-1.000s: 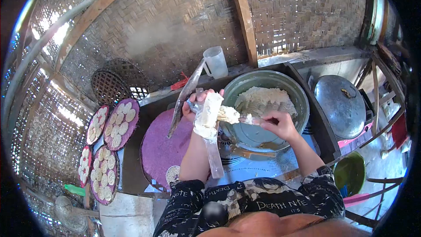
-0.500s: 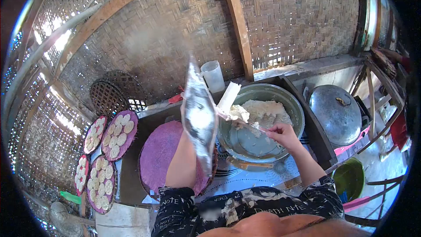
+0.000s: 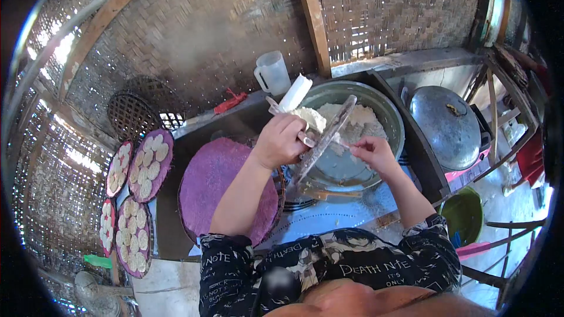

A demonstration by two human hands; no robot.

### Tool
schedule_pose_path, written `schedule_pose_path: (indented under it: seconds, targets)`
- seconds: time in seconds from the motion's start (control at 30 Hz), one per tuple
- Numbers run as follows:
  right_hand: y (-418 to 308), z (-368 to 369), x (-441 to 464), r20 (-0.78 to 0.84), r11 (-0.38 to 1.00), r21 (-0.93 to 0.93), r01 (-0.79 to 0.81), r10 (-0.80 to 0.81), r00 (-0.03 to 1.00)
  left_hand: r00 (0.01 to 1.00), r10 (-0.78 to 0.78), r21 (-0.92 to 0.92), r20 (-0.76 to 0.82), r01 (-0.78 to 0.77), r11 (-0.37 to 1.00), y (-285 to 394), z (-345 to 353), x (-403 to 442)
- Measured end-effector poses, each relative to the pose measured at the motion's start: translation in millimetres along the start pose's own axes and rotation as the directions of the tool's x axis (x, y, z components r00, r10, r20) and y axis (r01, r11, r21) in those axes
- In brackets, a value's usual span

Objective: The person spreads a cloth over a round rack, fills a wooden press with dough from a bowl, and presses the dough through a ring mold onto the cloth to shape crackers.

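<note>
My left hand (image 3: 281, 141) is wrapped round the handle of a mould-like tool. A white tube (image 3: 295, 93) and a long flat bar (image 3: 325, 141) belong to it or lie against it, and pale dough (image 3: 311, 119) clings beside the tube. My right hand (image 3: 372, 154) pinches a thin spatula-like tool whose tip is at the dough, partly behind the bar. Both hands are over the near left part of a large green basin (image 3: 395, 118), which holds more pale dough (image 3: 363, 120). A round purple mat (image 3: 226, 191) lies to the left of the basin.
Purple trays (image 3: 169, 161) with pale discs stand at the left. A plastic jug (image 3: 273, 72) and a red cloth-like item (image 3: 230, 101) are behind. A lidded metal pot (image 3: 443, 126) and a green bucket (image 3: 477, 216) are at the right. Part of another person (image 3: 531, 155) shows at the far right.
My left hand has turned the tool, so the bar swung from upright on the left to a slant over the basin. My right hand still holds the thin tool near the dough.
</note>
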State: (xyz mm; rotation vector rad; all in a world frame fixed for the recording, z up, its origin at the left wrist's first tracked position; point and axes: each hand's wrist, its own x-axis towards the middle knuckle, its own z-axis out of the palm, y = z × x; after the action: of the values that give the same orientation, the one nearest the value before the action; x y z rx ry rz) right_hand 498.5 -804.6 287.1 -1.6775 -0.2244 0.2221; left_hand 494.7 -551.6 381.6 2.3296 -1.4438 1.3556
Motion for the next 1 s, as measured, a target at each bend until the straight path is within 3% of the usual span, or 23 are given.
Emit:
schedule_pose_path:
  seconds: [0.03,0.13,0.17,0.2,0.23,0.27,0.3,0.33,0.37,0.4,0.43,0.47,0.5,0.6,0.63,0.7,0.73,0.77,0.8,0.83,0.9,0.93,1.0]
  targets:
    - [-2,-1,3,-0.011,0.999,0.012,0.033,-0.033,0.999,1.000,-0.001,0.000,0.006,0.001,1.000,-2,0,-2]
    - [4,-19,21,-0.138,0.943,-0.258,0.211,-0.252,0.958,0.993,-0.115,0.022,0.014,0.115,0.993,-14,-14,-14]
    - [-3,-28,21,-0.216,0.879,-0.460,0.128,-0.251,0.944,0.938,-0.345,-0.083,-0.045,0.341,0.936,-15,-21,-19]
    - [-17,-35,19,-0.288,0.773,-0.634,0.026,-0.267,0.920,0.787,-0.616,-0.377,-0.039,0.559,0.738,-18,-25,-31]
    - [-21,-41,21,-0.283,0.662,-0.746,-0.065,-0.228,0.932,0.561,-0.827,-0.661,-0.029,0.610,0.437,-22,-29,-44]
    - [-12,-47,28,-0.240,0.530,-0.841,-0.110,-0.184,0.953,0.394,-0.916,-0.810,0.074,0.560,0.176,-29,-31,-62]
    - [5,-51,38,-0.203,0.382,-0.914,-0.138,-0.135,0.970,0.209,-0.963,-0.907,0.173,0.414,-0.073,-35,-34,-81]
    - [12,-50,44,-0.172,0.222,-0.964,-0.150,-0.082,0.982,0.219,-0.972,-0.872,0.086,0.488,0.032,-40,-35,-91]
    - [18,-46,48,-0.146,0.112,-0.983,-0.143,-0.014,0.989,0.311,-0.948,-0.717,-0.066,0.646,0.262,-44,-38,-98]
    - [33,-43,57,-0.154,0.046,-0.987,-0.155,0.018,0.988,0.453,-0.873,-0.576,-0.181,0.671,0.468,-44,-48,-95]
    - [57,-41,70,-0.163,-0.021,-0.987,-0.162,0.047,0.985,0.569,-0.786,-0.494,-0.242,0.625,0.605,-42,-63,-85]
    - [77,-40,81,-0.172,-0.091,-0.982,-0.165,0.074,0.982,0.646,-0.714,-0.527,-0.271,0.521,0.672,-36,-80,-67]
    - [92,-39,84,-0.173,-0.054,-0.984,-0.169,0.075,0.982,0.715,-0.633,-0.559,-0.298,0.407,0.723,-31,-98,-48]
    - [93,-39,85,-0.106,-0.060,-0.993,-0.101,0.098,0.990,0.626,-0.711,-0.772,-0.321,0.262,0.579,-23,-120,-51]
    - [79,-33,79,-0.025,-0.096,-0.995,-0.022,0.033,0.999,0.601,-0.738,-0.825,-0.307,0.218,0.521,-21,-125,-54]
    - [44,-6,72,0.127,0.400,-0.899,0.179,-0.153,0.980,0.611,-0.747,-0.913,-0.261,0.095,0.397,-20,-130,-61]
    - [13,18,62,0.250,0.785,-0.574,0.235,-0.105,0.962,0.643,-0.730,-0.945,-0.232,0.031,0.327,-19,-129,-64]
    - [-18,48,45,0.397,0.982,-0.115,0.149,-0.092,0.913,0.669,-0.705,-0.962,-0.234,-0.054,0.268,-16,-126,-65]
    - [-38,80,25,0.567,0.973,0.219,0.068,-0.184,0.803,0.696,-0.677,-0.969,-0.240,-0.132,0.208,-13,-124,-63]
    - [-54,110,0,0.678,0.862,0.496,-0.107,-0.307,0.668,0.728,-0.652,-0.977,-0.211,-0.142,0.158,-8,-128,-59]
    - [-83,154,-50,0.867,0.656,0.495,-0.570,-0.329,0.375,0.717,-0.646,-0.962,-0.263,-0.244,0.121,6,-130,-60]
    - [-91,170,-72,0.861,0.469,0.493,-0.733,-0.386,0.332,0.766,-0.598,-0.970,-0.238,-0.212,0.115,12,-140,-60]
    - [-94,182,-76,0.891,0.485,0.407,-0.774,-0.400,0.218,0.858,-0.488,-0.985,-0.159,-0.173,0.018,18,-162,-73]
